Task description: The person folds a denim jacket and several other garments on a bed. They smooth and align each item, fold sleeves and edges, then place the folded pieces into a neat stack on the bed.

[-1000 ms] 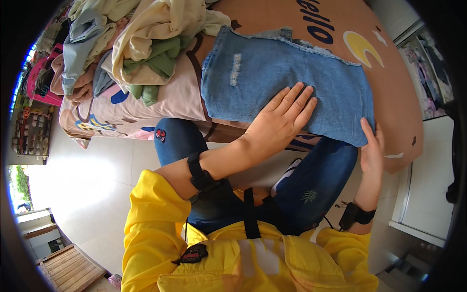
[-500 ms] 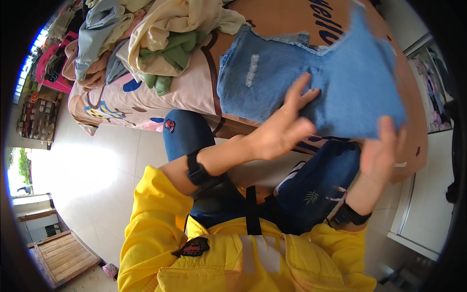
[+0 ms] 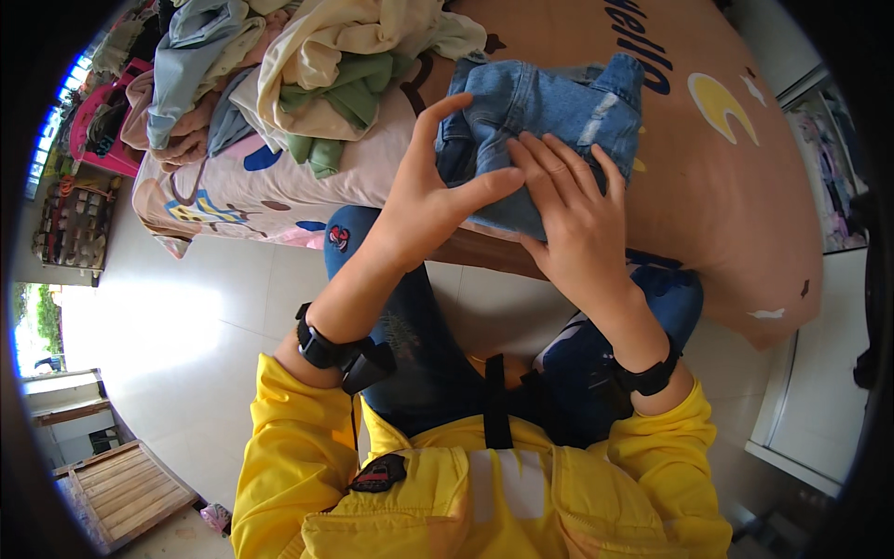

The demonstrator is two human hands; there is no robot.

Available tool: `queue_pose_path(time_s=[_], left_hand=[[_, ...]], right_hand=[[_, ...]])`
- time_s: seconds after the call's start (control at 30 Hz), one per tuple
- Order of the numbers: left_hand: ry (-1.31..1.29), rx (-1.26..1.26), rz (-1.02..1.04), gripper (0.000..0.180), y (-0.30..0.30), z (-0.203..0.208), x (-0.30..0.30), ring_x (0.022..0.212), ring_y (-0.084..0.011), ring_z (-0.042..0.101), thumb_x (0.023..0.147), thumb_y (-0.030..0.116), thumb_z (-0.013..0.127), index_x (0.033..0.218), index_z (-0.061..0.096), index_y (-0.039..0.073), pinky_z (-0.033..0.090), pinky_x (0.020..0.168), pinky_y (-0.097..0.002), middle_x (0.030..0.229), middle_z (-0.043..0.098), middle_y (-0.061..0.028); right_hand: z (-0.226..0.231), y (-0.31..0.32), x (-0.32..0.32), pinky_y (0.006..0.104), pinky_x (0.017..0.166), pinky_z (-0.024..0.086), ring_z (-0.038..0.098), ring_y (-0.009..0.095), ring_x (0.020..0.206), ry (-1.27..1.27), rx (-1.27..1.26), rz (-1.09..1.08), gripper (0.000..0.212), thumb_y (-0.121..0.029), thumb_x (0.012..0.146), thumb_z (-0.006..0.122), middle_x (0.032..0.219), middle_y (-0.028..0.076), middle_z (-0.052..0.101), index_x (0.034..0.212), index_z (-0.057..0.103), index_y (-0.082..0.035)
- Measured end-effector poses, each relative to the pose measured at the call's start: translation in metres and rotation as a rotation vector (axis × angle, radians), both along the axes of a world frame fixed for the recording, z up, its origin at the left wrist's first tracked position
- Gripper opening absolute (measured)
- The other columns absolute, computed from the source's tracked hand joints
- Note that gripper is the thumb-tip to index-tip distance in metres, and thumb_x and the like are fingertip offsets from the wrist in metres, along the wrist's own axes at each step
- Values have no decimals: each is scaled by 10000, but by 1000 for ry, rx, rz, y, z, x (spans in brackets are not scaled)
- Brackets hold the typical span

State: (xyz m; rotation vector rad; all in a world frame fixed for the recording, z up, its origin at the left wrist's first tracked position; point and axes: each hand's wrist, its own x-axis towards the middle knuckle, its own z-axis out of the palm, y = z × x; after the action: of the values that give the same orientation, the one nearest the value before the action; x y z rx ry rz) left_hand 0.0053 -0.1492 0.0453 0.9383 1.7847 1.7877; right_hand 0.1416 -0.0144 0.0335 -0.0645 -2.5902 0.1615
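The denim shorts (image 3: 545, 116), pale blue and folded into a thick bundle, lie on the near part of the bed (image 3: 745, 186), close to its edge and just in front of the person's knees; the bed carries a tan cover with a yellow moon shape and dark lettering. The left hand (image 3: 433, 200) grips the left side of the shorts, its thumb stretched across the near face of the denim and its fingers raised along the left edge, so it is closed on the cloth rather than lying loose; the right hand (image 3: 573, 219) lies flat on the near right part of the bundle, fingers spread and pointing far and to the left, pressing down without curling round anything; the two hands touch where the left thumb meets the right fingers. Each wrist wears a black band; the sleeves are yellow; dark blue jeans (image 3: 419, 317) with small patches cover the legs beneath.

To the far left on the bed sits a heap of clothes (image 3: 298, 74), cream, green, grey and pink, just beside the shorts; a patterned sheet (image 3: 251, 186) hangs below it toward the pale tiled floor (image 3: 186, 317); a wooden pallet (image 3: 121, 489) lies near left; a white cupboard (image 3: 810, 410) stands at the right.
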Motion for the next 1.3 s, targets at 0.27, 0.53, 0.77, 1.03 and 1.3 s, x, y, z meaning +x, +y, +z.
queue_pose_path(time_s=[0.27, 0.53, 0.77, 1.03, 1.3], left_hand=[[349, -15, 49, 623, -2, -12, -9, 1213, -317, 452, 779, 132, 635, 1379, 467, 143, 368, 1044, -408, 1332, 452, -206], [574, -236, 77, 507, -4, -26, -15, 1312, -460, 336, 969, 431, 490, 1405, 445, 175, 251, 1114, -518, 1433, 341, -316], [-122, -68, 66, 915, 14, -18, -22, 1157, -231, 531, 863, 288, 767, 1459, 167, -62, 459, 968, -318, 1290, 481, -201], [-805, 217, -244, 488, 11, 1, 7, 986, -207, 667, 780, 102, 751, 1219, 582, -31, 568, 861, -381, 1107, 675, -129], [-1112, 76, -199, 471, -2, -7, 39, 1116, -209, 587, 788, 213, 742, 1198, 583, 46, 519, 943, -350, 1193, 612, -101]], right_hand=[[53, 49, -13, 398, 1078, 380, 523, 276, 1287, 335, -121, 236, 530, -390, 880, 695, 1348, 102, 596, 1297, 615, -71], [-21, 68, -37, 420, 1099, 331, 495, 274, 1295, 112, -150, 85, 424, -368, 939, 639, 1347, 93, 582, 1281, 621, -118], [-34, 40, 2, 405, 1092, 352, 481, 310, 1278, 405, -538, -135, 356, -127, 929, 636, 1377, 151, 505, 1273, 594, -47], [24, -22, 29, 494, 1125, 337, 442, 330, 1343, -125, -112, 75, 1020, -338, 677, 860, 1463, 167, 444, 1481, 323, -13], [-27, -29, 24, 528, 1070, 401, 532, 308, 1272, 256, 330, -97, 586, -189, 915, 688, 1385, 130, 501, 1412, 386, -118]])
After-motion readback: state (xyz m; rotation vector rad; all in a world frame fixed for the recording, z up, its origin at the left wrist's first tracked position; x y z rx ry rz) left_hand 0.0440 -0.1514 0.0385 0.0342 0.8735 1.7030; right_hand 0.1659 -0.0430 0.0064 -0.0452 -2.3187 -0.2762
